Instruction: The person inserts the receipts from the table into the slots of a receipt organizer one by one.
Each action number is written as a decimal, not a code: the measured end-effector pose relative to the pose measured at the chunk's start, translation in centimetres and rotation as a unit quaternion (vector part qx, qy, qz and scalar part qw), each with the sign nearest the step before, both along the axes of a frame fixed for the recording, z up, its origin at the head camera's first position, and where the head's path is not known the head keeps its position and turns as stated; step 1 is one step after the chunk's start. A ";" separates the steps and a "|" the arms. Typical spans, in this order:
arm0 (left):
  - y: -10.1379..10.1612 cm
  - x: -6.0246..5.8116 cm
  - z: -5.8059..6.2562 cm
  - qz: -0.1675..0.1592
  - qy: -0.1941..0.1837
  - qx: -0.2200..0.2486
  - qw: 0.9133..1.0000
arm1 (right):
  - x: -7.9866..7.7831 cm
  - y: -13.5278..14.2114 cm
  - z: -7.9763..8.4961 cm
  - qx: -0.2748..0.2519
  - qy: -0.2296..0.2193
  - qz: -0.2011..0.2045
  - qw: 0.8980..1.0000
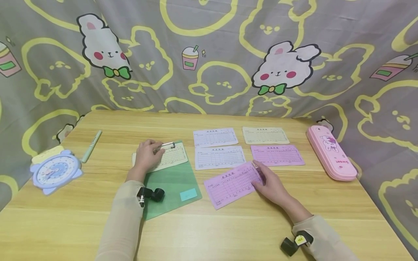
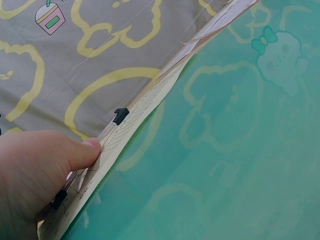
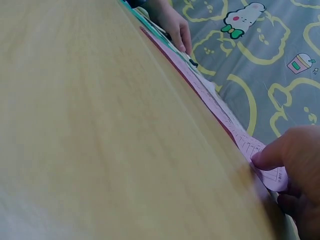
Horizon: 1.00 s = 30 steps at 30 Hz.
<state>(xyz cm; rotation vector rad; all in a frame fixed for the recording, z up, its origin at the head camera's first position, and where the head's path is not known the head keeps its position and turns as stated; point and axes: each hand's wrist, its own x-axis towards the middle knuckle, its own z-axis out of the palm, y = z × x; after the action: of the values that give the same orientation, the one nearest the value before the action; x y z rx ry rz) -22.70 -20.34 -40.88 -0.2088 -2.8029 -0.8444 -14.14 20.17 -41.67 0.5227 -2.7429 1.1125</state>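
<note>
A green clipboard (image 1: 168, 185) lies left of centre, with a pale yellow printed slip (image 1: 173, 156) at its top edge and a small blue note (image 1: 188, 194) on its lower corner. My left hand (image 1: 147, 155) holds the clipboard's metal clip (image 1: 168, 145); in the left wrist view the thumb (image 2: 84, 154) presses on the clip over the yellow slip. My right hand (image 1: 271, 185) pinches a purple printed slip (image 1: 228, 185) by its right end, thumb on top. In the right wrist view that end of the slip (image 3: 270, 172) bends up between thumb and fingers.
Behind lie two bluish slips (image 1: 219, 157), another yellow slip (image 1: 265, 135) and a second purple slip (image 1: 277, 155). A pink pencil case (image 1: 331, 152) is at the right. A blue clock (image 1: 56, 171), a yellow pad (image 1: 47, 154) and a green pen (image 1: 91, 146) lie left.
</note>
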 end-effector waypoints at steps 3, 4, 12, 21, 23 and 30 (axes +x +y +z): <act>0.0 0.0 0.0 0.000 0.000 0.000 1.000 | 0.0 0.0 0.0 -0.003 0.014 0.012 1.000; 0.0 0.1 0.0 0.000 -0.001 0.000 1.000 | 0.0 0.0 0.0 -0.004 0.020 0.016 1.000; -0.1 0.0 -0.1 0.002 -0.006 0.000 1.000 | 0.0 0.2 0.3 -0.055 -0.030 0.025 0.998; -0.1 0.0 -0.1 0.002 -0.009 0.001 1.000 | 0.2 0.0 2.4 -0.124 -0.151 0.011 0.981; -0.1 0.0 -0.1 0.003 -0.010 0.001 1.000 | 0.1 -0.1 3.1 -0.157 -0.186 0.014 0.970; -0.2 -0.1 -0.1 0.008 -0.012 -0.003 1.000 | -1.0 -1.0 5.1 -0.153 -0.170 0.064 0.971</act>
<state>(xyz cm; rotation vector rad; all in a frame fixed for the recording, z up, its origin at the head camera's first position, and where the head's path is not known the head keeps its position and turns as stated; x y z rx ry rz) -22.85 -20.51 -41.03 -0.1771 -2.8249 -0.8407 -15.18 19.19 -36.56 0.5100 -2.7560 1.7678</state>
